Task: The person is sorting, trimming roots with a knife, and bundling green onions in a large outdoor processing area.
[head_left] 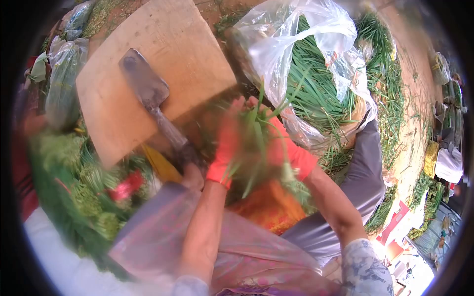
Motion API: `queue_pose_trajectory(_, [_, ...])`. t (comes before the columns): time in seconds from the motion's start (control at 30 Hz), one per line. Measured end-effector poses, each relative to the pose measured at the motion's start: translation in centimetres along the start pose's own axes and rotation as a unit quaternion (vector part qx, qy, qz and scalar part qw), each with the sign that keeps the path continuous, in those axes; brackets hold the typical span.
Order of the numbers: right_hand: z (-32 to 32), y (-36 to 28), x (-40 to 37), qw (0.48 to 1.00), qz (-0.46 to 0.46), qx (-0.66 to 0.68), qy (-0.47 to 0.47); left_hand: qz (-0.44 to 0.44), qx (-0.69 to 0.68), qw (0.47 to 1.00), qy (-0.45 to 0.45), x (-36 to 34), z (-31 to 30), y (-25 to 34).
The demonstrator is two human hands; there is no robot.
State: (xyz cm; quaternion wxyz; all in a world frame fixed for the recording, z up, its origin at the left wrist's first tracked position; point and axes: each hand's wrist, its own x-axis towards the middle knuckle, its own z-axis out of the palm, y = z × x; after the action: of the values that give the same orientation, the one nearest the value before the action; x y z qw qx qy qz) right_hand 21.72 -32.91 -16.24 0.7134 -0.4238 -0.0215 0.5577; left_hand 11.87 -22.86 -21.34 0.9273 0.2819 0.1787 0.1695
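Both my hands wear orange gloves and are raised over my lap, with a loose bunch of long green chive-like stalks [257, 126] between them. My left hand [229, 140] is blurred and pressed along the left side of the bunch. From the right, my right hand [286, 143] closes around the same stalks. Some leaf ends stick up past the fingertips, and others hang down in a smear of motion. Below the hands lies an orange patterned cloth [274, 209] in my lap.
A clear plastic bag [269, 47] full of green stalks [316, 74] stands at the upper right. A trowel-like tool [143, 79] rests on a wooden board [192, 54]. Bundled greens [94, 197] lie at the left. Loose stalks [390, 108] litter the ground at the right.
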Motion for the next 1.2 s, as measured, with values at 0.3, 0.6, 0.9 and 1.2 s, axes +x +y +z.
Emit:
queue_pose_trajectory(0.3, [0.3, 2.8, 1.8, 0.879, -0.268, -0.382, 0.103, -0.060, 0.027, 0.995, 0.077, -1.4, -3.3, -4.0])
queue_pose_trajectory(0.6, [1.8, 0.8, 0.3, 0.880, -0.224, -0.418, 0.037, 0.060, 0.591, 0.803, 0.037, -6.4, 1.9, 3.3])
queue_pose_trajectory(0.9, [6.3, -7.6, -7.2, 0.895, -0.299, -0.306, 0.129, -0.039, 0.443, 0.883, 0.148, -19.6, 9.8, 8.8])
queue_pose_trajectory(1.2, [12.6, -10.9, -20.0, 0.937, -0.206, -0.282, 0.010, 0.062, 0.614, 0.783, -0.075, -17.9, 15.6, 10.7])
